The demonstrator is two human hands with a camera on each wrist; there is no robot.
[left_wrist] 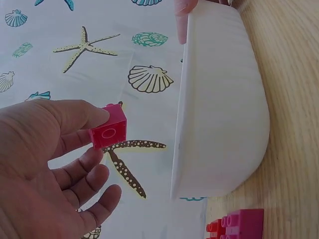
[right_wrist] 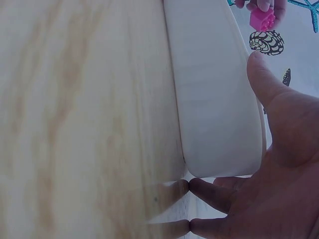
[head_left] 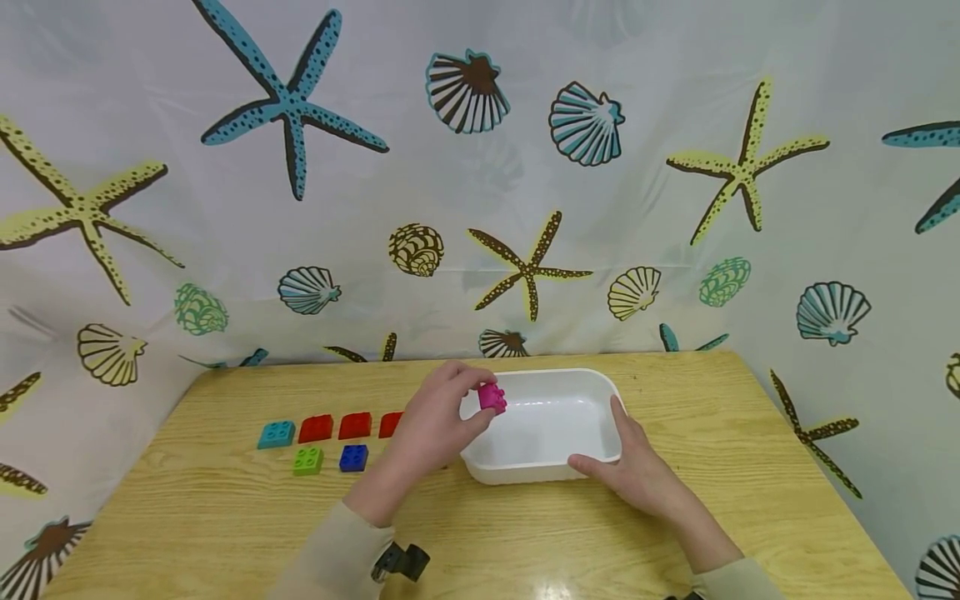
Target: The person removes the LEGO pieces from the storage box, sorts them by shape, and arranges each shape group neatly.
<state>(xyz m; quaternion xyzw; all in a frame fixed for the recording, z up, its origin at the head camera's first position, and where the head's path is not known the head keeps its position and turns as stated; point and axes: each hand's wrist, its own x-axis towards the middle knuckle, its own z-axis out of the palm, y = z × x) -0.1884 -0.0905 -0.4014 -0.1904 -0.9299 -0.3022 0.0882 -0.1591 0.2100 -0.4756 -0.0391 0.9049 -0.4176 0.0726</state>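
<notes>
My left hand (head_left: 438, 421) pinches a pink toy brick (head_left: 492, 398) between thumb and fingertips, held over the left end of a white plastic tub (head_left: 480, 475). In the left wrist view the brick's hollow underside (left_wrist: 108, 133) faces the camera, and the other fingers are loosely bent below it. My right hand (head_left: 637, 467) holds the tub's right end, thumb at the near rim and fingers along the end wall. The right wrist view shows the thumb on the rim and fingertips low by the tabletop. The tub's visible inside is bare white.
Left of the tub lie a light blue brick (head_left: 277, 434), a lime green brick (head_left: 307, 461), a dark blue brick (head_left: 353, 457) and several red bricks (head_left: 355, 425). Another pink brick (left_wrist: 245, 224) shows beside the tub. A patterned curtain (head_left: 360, 233) hangs behind the wooden table (head_left: 225, 517).
</notes>
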